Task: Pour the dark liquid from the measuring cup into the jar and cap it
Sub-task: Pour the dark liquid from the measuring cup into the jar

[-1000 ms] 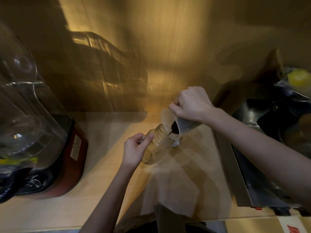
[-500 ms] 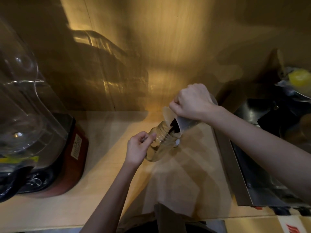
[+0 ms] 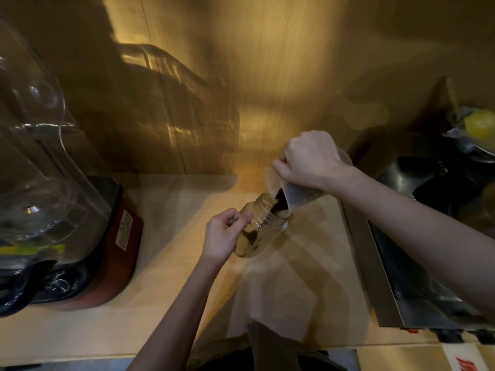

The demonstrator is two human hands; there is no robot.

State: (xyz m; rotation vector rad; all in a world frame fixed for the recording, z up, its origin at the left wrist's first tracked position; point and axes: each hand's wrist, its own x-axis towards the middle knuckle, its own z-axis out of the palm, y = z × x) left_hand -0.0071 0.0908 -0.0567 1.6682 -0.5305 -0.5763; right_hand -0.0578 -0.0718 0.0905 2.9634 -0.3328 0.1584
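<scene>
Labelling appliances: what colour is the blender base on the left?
Red, black at the front, on the blender base; the head view shows it.

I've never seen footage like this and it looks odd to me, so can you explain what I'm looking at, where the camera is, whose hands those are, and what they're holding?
There is no machine here. The single picture comes from a wide-angle camera worn on a person's head, looking down at their own two bare hands, which is why the edges bend. The left hand steadies a clear jar, tilted on a pale wooden counter. The right hand tips a translucent measuring cup so dark liquid runs into the jar's mouth. On the counter at the left stands a blender with a clear cover and red base. At the right is a metal sink area. I see no cap on the jar.
</scene>
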